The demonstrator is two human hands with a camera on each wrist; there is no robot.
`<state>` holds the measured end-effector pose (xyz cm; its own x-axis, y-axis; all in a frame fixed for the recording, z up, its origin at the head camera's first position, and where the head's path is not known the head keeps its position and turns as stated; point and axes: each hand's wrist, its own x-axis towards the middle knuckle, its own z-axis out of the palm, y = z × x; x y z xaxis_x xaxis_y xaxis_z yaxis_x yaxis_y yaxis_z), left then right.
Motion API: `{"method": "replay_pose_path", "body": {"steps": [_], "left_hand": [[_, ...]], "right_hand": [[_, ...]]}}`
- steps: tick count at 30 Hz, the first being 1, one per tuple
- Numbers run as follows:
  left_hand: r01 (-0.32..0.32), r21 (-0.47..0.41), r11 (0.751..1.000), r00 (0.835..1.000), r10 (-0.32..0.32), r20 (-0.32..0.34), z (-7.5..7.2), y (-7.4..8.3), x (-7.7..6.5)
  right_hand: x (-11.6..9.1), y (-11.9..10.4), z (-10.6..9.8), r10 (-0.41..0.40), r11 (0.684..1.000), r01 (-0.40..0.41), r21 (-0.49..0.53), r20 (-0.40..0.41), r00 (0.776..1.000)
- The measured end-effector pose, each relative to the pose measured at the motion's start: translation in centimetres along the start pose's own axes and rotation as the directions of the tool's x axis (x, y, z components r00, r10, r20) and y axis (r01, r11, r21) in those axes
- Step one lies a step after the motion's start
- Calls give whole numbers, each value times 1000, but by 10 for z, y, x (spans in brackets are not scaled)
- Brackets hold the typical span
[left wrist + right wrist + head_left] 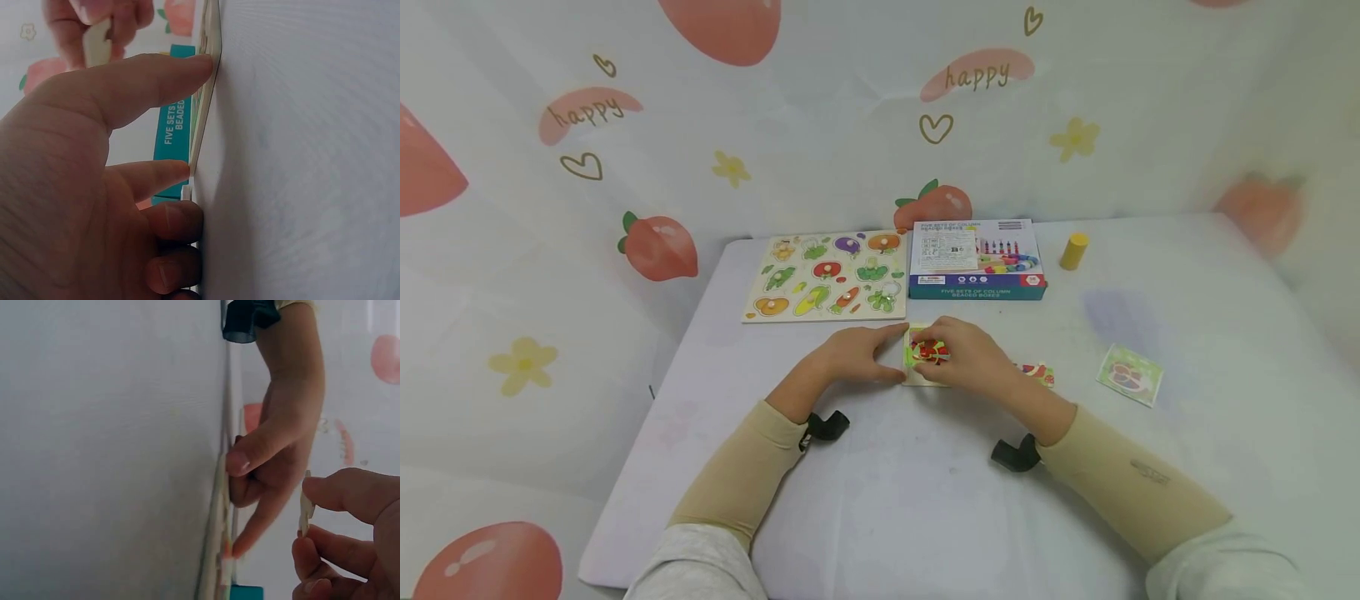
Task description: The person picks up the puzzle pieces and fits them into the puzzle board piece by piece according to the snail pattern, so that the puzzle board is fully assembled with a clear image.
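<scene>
A small square puzzle board [913, 379] with a green and red picture lies on the table between both hands. The left hand [850, 354] touches its left side, the thumb at the near corner and the index finger at the far one, both fairly straight. Just above the board, the right hand [966, 354] pinches a thin wooden puzzle piece [305, 506] between thumb and fingertips. From the left wrist, the piece [97, 44] shows pale wood. Partly behind the right forearm lie red puzzle pieces [1037, 373].
Behind the hands are a vegetable knob puzzle [805, 287] and a boxed bead set [977, 287]. A yellow cylinder [1073, 251] stands to the box's right. Another small square puzzle [1129, 375] lies on the right of the table. A patterned cloth hangs behind.
</scene>
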<state>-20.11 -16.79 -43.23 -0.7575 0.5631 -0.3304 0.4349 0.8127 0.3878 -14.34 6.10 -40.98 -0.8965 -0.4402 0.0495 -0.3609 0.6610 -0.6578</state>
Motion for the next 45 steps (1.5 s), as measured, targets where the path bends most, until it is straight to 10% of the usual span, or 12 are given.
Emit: {"method": "replay_pose_path", "body": {"steps": [30, 45], "left_hand": [[-7, 16, 1000, 1000, 7, -11, -1, 1, -2], [1, 16, 1000, 1000, -1, 2, 1, -1, 1]], "right_hand": [[8, 24, 21, 26, 999, -23, -33, 75, 997], [3, 21, 23, -42, 941, 70, -331, 92, 995]]}}
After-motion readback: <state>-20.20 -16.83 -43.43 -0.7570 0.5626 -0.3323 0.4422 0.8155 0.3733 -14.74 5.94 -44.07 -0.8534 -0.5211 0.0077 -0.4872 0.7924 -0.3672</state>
